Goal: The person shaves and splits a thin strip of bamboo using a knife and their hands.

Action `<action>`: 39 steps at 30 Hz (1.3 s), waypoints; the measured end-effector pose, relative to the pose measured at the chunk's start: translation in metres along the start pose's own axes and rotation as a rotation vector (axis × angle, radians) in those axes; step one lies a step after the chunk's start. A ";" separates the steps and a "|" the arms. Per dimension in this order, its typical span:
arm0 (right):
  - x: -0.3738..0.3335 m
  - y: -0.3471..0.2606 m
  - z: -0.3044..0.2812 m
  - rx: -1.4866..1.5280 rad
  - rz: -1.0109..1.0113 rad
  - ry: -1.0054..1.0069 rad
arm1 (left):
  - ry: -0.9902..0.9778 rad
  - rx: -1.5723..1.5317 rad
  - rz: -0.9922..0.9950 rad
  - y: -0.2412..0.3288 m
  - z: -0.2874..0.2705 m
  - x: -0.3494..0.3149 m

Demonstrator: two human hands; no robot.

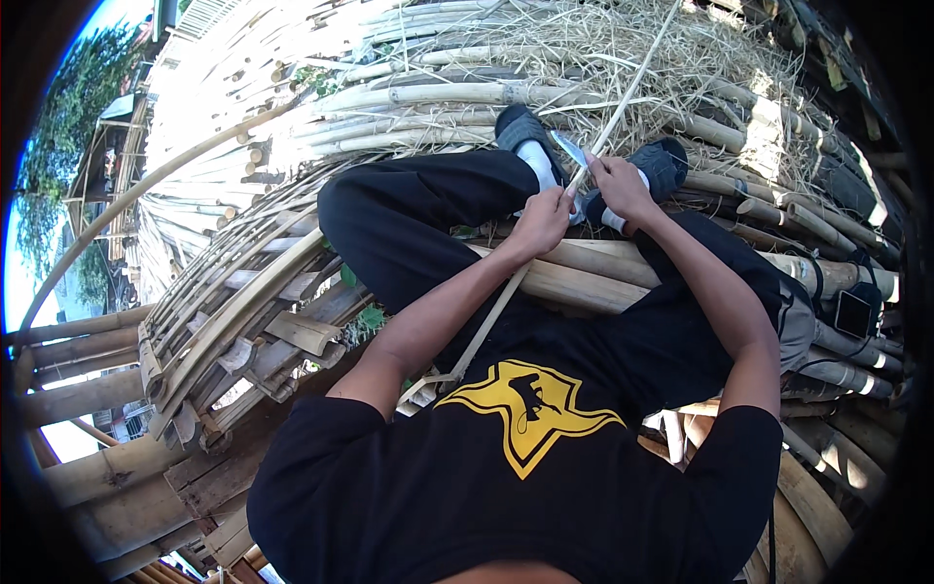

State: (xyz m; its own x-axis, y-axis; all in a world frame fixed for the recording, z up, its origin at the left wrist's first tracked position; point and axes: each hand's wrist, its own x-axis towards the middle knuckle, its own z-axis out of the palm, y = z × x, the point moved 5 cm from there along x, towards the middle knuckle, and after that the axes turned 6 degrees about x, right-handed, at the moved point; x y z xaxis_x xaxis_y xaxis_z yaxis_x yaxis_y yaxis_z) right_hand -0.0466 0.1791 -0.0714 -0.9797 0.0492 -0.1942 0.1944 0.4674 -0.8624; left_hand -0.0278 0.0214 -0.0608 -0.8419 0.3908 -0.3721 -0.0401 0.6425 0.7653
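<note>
Bamboo poles, pale and round (438,94), spread before you in sunlit rows, with straw-coloured dry shavings (720,58) heaped over them at the upper right. Green leafy trees (73,117) show at the far left edge, and a stack of split tan bamboo slats (229,302) lies to your left.

You sit with your knees spread in black trousers (428,190), your dark grey sandals (659,167) set apart over white socks. Between them, your two hands work close together. Your left hand (545,222) is closed around a long, thin, pale bamboo strip (637,78), which slants from the top of the view, past both hands, down toward your black T-shirt (389,487). Your right hand (621,187) grips a knife with a shiny silver blade (567,148), its handle hidden by your fingers. The blade lies just beside the strip; whether its edge touches, you cannot tell from this angle.
</note>
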 end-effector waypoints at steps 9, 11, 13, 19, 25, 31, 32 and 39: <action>0.008 0.019 0.009 0.114 0.083 -0.067 | 0.109 -0.008 0.067 -0.010 0.007 0.007; 0.004 0.013 0.007 0.052 0.104 -0.082 | 0.122 -0.026 0.077 -0.015 0.007 0.008; -0.002 0.001 0.003 -0.009 0.063 -0.028 | -0.034 -0.161 -0.088 -0.021 0.013 0.010; -0.003 0.004 0.004 -0.029 0.031 -0.025 | -0.149 -0.410 -0.287 -0.021 0.020 0.006; -0.005 0.007 0.003 -0.052 -0.012 0.024 | -0.168 -0.528 -0.323 -0.022 0.020 0.008; -0.014 -0.016 -0.007 -0.131 -0.106 0.089 | -0.149 -0.464 -0.277 -0.012 0.019 0.010; -0.016 -0.014 -0.007 -0.133 -0.108 0.084 | -0.123 -0.446 -0.254 -0.011 0.019 0.010; -0.031 -0.028 -0.019 -0.279 -0.165 0.140 | 0.016 -0.311 -0.218 -0.022 0.024 0.004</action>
State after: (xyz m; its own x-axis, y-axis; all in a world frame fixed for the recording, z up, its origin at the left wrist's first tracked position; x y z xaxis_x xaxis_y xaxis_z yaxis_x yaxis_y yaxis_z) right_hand -0.0225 0.1817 -0.0321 -0.9977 0.0644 0.0192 0.0316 0.7014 -0.7120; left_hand -0.0174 0.0243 -0.0914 -0.8037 0.2555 -0.5374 -0.3783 0.4777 0.7929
